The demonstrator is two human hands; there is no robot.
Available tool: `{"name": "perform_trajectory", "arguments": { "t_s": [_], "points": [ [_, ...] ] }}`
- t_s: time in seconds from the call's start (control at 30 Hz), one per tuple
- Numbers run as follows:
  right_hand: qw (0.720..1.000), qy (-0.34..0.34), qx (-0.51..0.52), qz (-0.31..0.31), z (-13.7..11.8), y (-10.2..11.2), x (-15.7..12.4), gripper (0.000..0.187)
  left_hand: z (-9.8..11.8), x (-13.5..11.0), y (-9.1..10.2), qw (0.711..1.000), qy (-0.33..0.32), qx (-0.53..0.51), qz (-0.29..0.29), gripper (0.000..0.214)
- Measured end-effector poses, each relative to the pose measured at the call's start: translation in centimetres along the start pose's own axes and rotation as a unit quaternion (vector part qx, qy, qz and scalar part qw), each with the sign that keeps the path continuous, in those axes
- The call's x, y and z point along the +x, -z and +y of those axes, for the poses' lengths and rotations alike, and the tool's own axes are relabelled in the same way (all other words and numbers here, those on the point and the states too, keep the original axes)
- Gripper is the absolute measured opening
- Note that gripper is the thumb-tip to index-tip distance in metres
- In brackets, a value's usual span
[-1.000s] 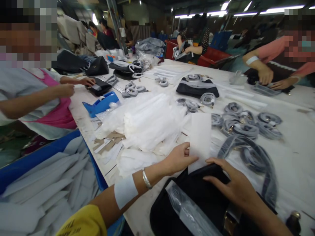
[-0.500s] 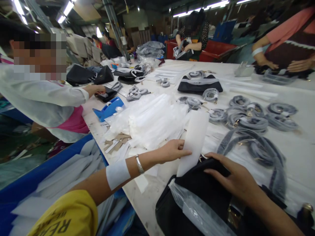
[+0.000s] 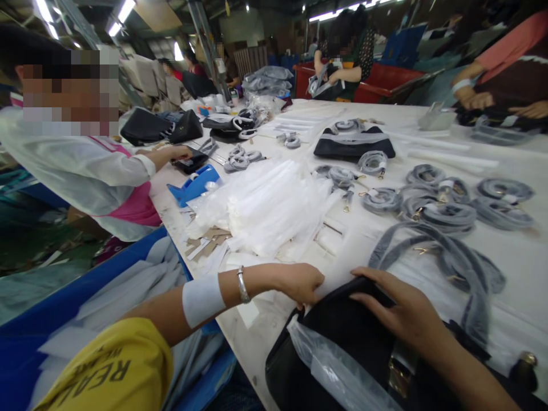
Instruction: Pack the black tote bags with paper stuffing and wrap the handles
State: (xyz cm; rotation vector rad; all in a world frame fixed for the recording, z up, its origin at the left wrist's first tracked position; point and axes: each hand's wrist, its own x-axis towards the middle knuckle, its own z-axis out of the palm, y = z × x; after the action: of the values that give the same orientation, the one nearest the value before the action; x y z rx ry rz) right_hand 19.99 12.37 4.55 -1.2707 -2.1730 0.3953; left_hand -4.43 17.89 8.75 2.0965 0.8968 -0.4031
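A black handbag [image 3: 338, 348] lies at the front of the table, with clear plastic wrap [image 3: 334, 365] over its flap and a metal clasp [image 3: 400, 368]. My right hand [image 3: 398, 308] grips the bag's upper edge between thumb and fingers. At the left end of the bag's mouth is my left hand [image 3: 302, 283], its fingers curled downward against the edge of a white foam sheet [image 3: 342, 257]. Its fingertips are partly hidden, and so is the sheet's lower part behind the bag's rim. A plastic-wrapped strap [image 3: 475, 285] arches behind the bag.
Coiled wrapped straps [image 3: 436, 200] lie at the right, and a heap of white foam sheets [image 3: 274, 205] fills the middle. A blue tape dispenser [image 3: 194, 185] stands at the left. A blue bin [image 3: 171, 242] adjoins the table edge. Co-workers work around the table.
My left hand has moved down toward the bag's mouth, and the white foam sheet has sunk and tilted with it. My right hand keeps its hold on the bag.
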Motion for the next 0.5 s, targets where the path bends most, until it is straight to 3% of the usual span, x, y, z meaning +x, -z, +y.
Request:
{"name": "perform_trajectory", "arguments": {
  "t_s": [0.1, 0.27, 0.37, 0.5],
  "points": [
    [0.999, -0.043, -0.003, -0.025, -0.2, -0.3, 0.1, 0.053, 0.4, -0.2, 0.7, 0.998, -0.009, 0.063, -0.031, 0.017],
    [0.996, -0.077, -0.005, -0.032, -0.5, -0.3, 0.6, 0.066, 0.0, -1.7, -0.8, 0.979, -0.004, 0.149, 0.137, 0.027],
    [0.993, -0.117, 0.002, -0.010, -0.8, -0.2, 0.9, 0.070, -0.6, -2.3, -2.0, 0.983, -0.023, 0.037, 0.178, 0.028],
    [0.992, -0.128, -0.010, 0.001, -1.0, -0.4, 0.8, 0.062, -1.0, -2.1, -3.1, 0.964, -0.040, -0.097, 0.246, 0.031]
  ]
}}
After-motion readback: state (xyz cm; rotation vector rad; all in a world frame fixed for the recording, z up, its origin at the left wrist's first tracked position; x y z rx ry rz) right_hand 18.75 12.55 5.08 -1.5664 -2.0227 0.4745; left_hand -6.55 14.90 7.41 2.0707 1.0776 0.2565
